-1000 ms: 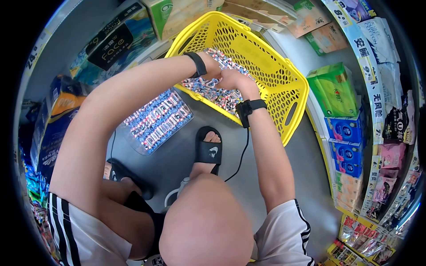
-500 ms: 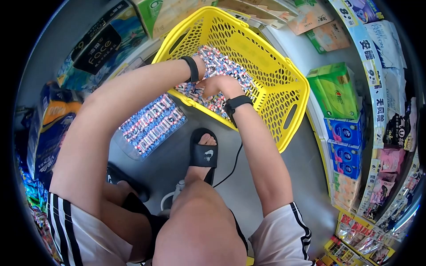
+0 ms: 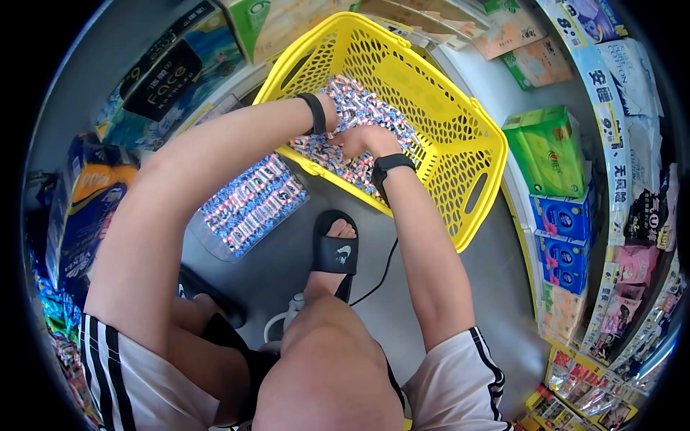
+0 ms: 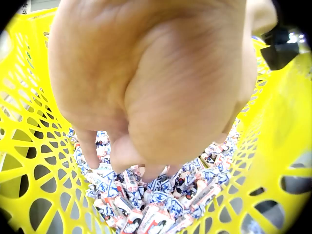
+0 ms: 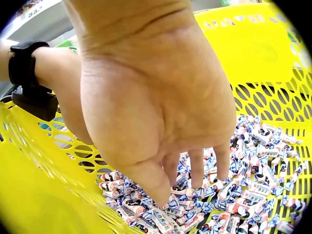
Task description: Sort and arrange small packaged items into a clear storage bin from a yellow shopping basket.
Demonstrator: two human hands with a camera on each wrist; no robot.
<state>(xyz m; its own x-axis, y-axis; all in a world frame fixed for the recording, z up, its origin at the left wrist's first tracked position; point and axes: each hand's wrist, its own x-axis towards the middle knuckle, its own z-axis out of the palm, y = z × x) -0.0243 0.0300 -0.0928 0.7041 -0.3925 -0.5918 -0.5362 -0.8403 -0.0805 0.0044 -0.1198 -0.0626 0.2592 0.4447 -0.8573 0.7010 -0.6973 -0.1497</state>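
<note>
A yellow plastic basket (image 3: 431,90) with perforated walls holds a loose heap of small wrapped candies (image 3: 366,108) in white, blue and red. My left hand (image 4: 161,87) reaches in over the heap, its fingers pointing down and fingertips among the candies. Beside it my right hand (image 5: 156,107) hangs palm inward, with loosely extended fingers and thumb touching the wrappers. In the head view the left hand is mostly hidden past its wristband (image 3: 313,113). Left of the basket, a clear plastic tub (image 3: 203,233) holds more such candies in neat rows.
Shelves of tissue packs curve around both sides, with a green pack (image 3: 546,154) and blue packs (image 3: 563,262) at the right. A large Face tissue pack (image 3: 169,79) stands at the left. On the grey floor, a sandaled foot (image 3: 336,244) stands near the basket.
Both hands have shifted slightly left and nearer within the basket over the candies, and the right hand has spread away from the left. The view has swung a little; the tub stays put.
</note>
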